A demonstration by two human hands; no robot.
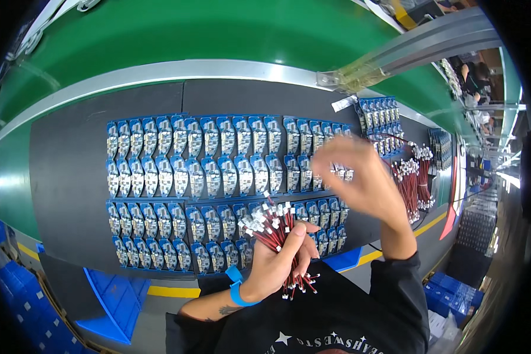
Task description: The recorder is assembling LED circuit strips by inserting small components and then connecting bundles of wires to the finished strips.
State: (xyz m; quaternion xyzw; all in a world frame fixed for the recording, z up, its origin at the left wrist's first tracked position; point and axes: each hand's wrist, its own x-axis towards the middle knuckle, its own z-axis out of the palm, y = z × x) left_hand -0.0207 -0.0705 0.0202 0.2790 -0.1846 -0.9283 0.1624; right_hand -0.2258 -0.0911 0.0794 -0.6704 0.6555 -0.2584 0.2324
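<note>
My left hand (282, 258) is closed around a bundle of red and black wire leads (271, 236) with white plugs at their ends. The plugs fan out above the thumb, and the other ends hang below the fingers. A blue strap circles my left wrist. My right hand (360, 177) is raised over the right part of the blue circuit boards (211, 139). Motion blurs its fingers, so whether anything is between them does not show. The boards lie in panels, in rows on a black mat (71, 177); my hands hide some of them.
More wire bundles (416, 183) lie at the right, near smaller stacks of boards (379, 118). A green conveyor belt (218, 32) runs beyond a metal rail. A metal post (413, 50) slants over the far right. Blue bins (115, 301) stand below the table's near edge.
</note>
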